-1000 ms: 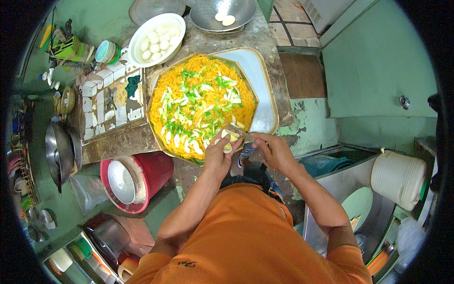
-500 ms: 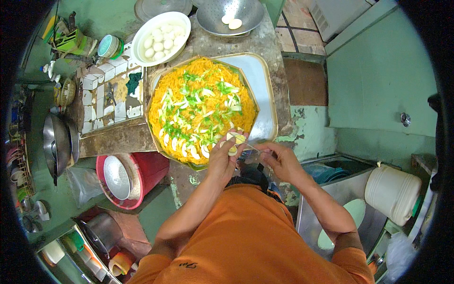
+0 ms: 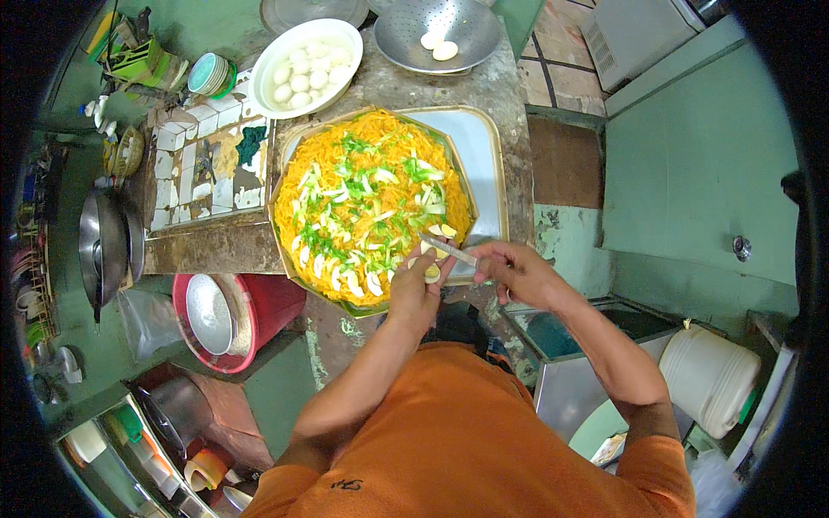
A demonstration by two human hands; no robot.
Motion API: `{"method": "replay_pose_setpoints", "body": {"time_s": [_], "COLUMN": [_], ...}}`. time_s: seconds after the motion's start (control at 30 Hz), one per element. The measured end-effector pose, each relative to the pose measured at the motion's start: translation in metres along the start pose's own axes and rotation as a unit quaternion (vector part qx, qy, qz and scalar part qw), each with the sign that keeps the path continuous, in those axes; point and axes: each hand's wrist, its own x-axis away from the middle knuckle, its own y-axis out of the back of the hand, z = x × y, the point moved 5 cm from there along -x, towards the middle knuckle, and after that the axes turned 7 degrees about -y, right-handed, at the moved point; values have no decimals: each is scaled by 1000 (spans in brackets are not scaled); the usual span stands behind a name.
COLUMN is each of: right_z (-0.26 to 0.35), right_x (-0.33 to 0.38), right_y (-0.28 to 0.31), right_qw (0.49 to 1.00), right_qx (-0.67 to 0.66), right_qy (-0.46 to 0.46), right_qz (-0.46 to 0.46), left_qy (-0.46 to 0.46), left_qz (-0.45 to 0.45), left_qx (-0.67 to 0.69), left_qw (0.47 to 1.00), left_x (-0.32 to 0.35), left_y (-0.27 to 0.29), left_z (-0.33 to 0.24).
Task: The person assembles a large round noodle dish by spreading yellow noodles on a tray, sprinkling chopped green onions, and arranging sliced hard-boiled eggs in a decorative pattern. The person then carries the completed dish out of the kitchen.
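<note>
A large octagonal tray of orange noodles (image 3: 345,207), topped with green leafy shreds and white egg slices, lies in front of me. Over its near right edge my left hand (image 3: 416,285) is closed around pieces of boiled egg (image 3: 432,273) showing yellow yolk. My right hand (image 3: 518,274) grips a small knife (image 3: 449,250); its blade points left and lies across the egg at my left fingertips. A cut piece with yolk shows just beyond the blade, over the noodles.
A white bowl of peeled eggs (image 3: 338,86) stands behind the noodles, beside a metal colander (image 3: 406,39) holding two eggs. A pale tray (image 3: 488,164) lies under the noodle tray. At left are a tiled sink (image 3: 216,194) and a red bucket (image 3: 275,302).
The knife has turned from slanting near the egg to lying across it, its blade showing more fully. My right hand has shifted slightly right. The whole view has moved a little.
</note>
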Motion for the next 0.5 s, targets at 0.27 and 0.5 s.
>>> {"method": "replay_pose_setpoints", "body": {"time_s": [0.27, 0.5], "right_z": [9, 24], "right_x": [-8, -49], "right_y": [26, 46], "right_qw": [961, 970], "right_qx": [185, 212], "right_qy": [176, 108], "right_qz": [-107, -50], "left_qy": [7, -9], "left_qz": [31, -18], "left_qx": [63, 70], "left_qw": [998, 997], "left_x": [-15, -28], "left_y": [-20, -18], "left_z": [13, 12]}}
